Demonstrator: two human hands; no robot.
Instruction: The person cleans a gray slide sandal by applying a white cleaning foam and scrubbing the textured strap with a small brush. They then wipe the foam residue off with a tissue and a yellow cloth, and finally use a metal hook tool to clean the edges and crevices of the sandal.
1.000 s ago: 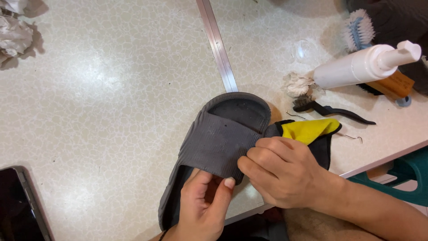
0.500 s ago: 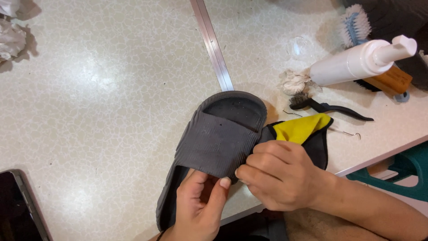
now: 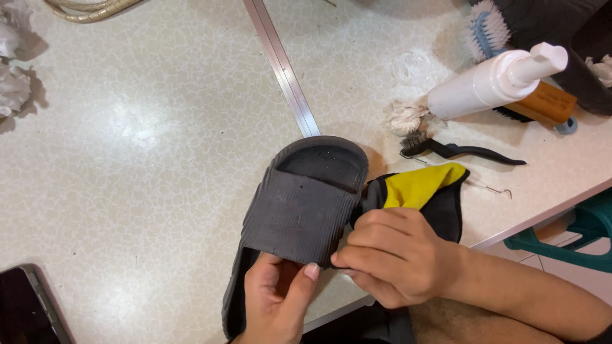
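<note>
Grey rubber makes up the one slide sandal (image 3: 299, 216), which lies on the pale speckled table (image 3: 146, 146) with its toe end pointing away and its heel end hanging at the near edge. One left hand (image 3: 277, 302) pinches the near rim of the wide strap, thumb on top and fingers tucked under. One right hand (image 3: 392, 261) is curled shut on a black and yellow cloth (image 3: 424, 191), pressed against the strap's right side. To the left of the sandal the table has lots of bare room. To the right it is crowded, and the table edge slants close by the right arm. One metal strip (image 3: 284, 70) runs across the top and ends behind the sandal. Just past the cloth lies one small black brush (image 3: 459, 151), then one white pump bottle (image 3: 497, 79) on its side, one brush with a wooden handle (image 3: 539, 102) and one blue and white scrub brush (image 3: 488, 28). One dark phone (image 3: 29, 312) sits at the near left corner. Crumpled white paper (image 3: 13, 70) sits at the far left.
</note>
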